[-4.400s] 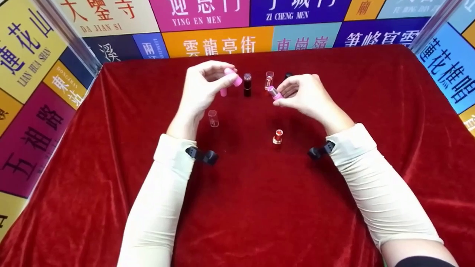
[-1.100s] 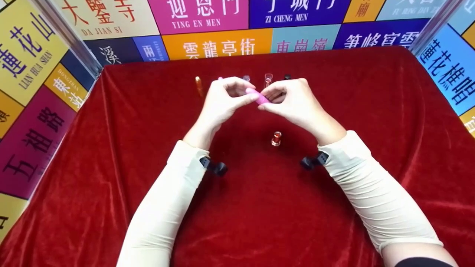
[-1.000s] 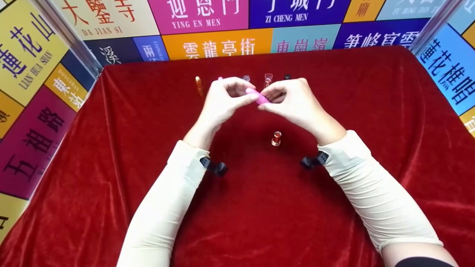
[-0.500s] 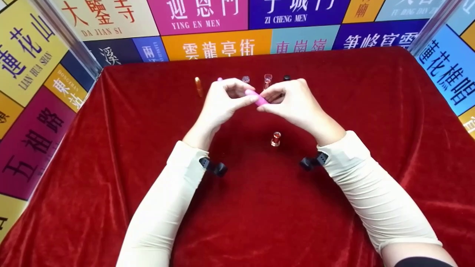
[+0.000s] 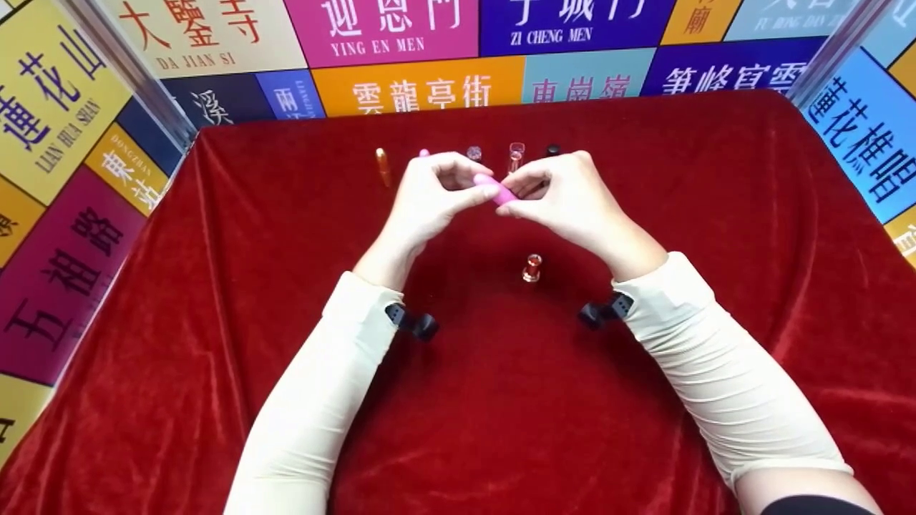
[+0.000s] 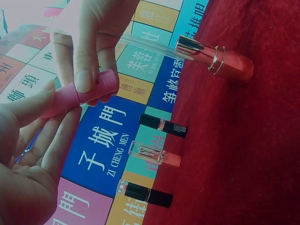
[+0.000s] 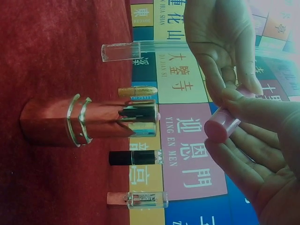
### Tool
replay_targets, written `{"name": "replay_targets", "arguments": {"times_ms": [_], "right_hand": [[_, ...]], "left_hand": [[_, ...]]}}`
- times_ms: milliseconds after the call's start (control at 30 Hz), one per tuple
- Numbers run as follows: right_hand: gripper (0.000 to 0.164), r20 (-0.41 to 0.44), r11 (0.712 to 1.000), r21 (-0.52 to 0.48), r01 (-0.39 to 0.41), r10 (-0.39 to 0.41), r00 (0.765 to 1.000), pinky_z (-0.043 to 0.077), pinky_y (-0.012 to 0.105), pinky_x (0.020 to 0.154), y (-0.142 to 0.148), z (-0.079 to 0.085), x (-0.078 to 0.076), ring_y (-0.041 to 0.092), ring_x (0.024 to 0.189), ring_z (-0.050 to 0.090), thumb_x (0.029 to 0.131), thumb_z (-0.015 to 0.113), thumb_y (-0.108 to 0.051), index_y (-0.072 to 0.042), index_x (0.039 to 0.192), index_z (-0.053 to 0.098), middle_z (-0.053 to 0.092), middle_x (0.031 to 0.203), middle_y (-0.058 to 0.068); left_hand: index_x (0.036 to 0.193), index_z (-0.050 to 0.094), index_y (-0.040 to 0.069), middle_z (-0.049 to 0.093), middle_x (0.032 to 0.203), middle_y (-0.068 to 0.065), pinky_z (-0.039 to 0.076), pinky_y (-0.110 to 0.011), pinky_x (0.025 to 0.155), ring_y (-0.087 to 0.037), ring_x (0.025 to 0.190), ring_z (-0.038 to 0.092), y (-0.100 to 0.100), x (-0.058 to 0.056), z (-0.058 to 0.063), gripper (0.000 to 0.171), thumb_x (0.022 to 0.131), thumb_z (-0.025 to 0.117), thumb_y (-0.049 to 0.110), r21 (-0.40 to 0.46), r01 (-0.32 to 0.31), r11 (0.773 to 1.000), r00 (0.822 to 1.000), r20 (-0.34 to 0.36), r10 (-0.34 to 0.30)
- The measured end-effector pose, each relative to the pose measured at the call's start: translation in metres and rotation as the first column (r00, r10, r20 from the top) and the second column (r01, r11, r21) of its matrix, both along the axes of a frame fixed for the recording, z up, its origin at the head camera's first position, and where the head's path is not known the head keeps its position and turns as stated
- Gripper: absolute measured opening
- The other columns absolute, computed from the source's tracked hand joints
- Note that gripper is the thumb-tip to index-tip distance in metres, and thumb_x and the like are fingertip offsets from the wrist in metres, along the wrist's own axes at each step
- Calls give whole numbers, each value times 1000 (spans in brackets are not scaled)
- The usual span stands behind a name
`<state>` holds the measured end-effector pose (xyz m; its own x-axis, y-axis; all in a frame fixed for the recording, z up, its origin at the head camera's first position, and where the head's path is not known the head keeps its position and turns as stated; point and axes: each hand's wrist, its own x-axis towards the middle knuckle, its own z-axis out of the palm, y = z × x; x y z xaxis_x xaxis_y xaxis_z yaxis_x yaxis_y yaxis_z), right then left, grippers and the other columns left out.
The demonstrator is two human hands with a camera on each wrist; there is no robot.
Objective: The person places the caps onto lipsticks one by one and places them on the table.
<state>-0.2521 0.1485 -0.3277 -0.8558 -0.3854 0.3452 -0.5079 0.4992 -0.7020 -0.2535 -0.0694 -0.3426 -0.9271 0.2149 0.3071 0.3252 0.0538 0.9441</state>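
My left hand (image 5: 433, 189) and right hand (image 5: 565, 193) meet above the far half of the table, both gripping one pink lipstick (image 5: 495, 189). In the left wrist view the lipstick is a single pink tube with a thin seam across it, its cap end pinched by the left fingers and its base by the right thumb and fingers. Facing the right wrist camera is the round pink end (image 7: 220, 129). Below the hands stands an uncapped red-and-gold lipstick (image 5: 532, 268). Its faceted body (image 6: 234, 65) looms large in the left wrist view.
A gold bullet-shaped lipstick (image 5: 383, 167), a black one with a crystal top (image 7: 136, 158), a clear-capped one (image 5: 516, 156) and a black one (image 6: 164, 125) stand along the back. A clear cap (image 7: 121, 51) stands at the left. Red velvet cloth (image 5: 472, 415) covers the table.
Several seconds ago the left hand held the pink cap apart from the base in the right hand; the hands have since come together, joining the pieces. During the last second almost nothing has moved.
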Motion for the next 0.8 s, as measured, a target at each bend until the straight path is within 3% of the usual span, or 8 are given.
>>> {"name": "replay_targets", "arguments": {"times_ms": [267,800], "right_hand": [[23,-7,1000,-7,-5,5,1000,60,17,76,-1,0,0,15,82,80,83,95,-20,-7,100,86,82,90,4],[24,-14,1000,-5,-27,27,1000,62,22,79,0,0,0,15,83,79,82,95,-18,-6,100,85,82,91,5]], "left_hand": [[106,78,-10,79,87,-5,59,-27,76,-16,79,74,0,0,0,28,87,89,7,-1,5,1000,1000,4,-5],[105,79,-8,79,86,-5,59,-27,77,-16,80,74,0,0,0,25,87,89,8,-19,10,1000,1000,2,-10]]}}
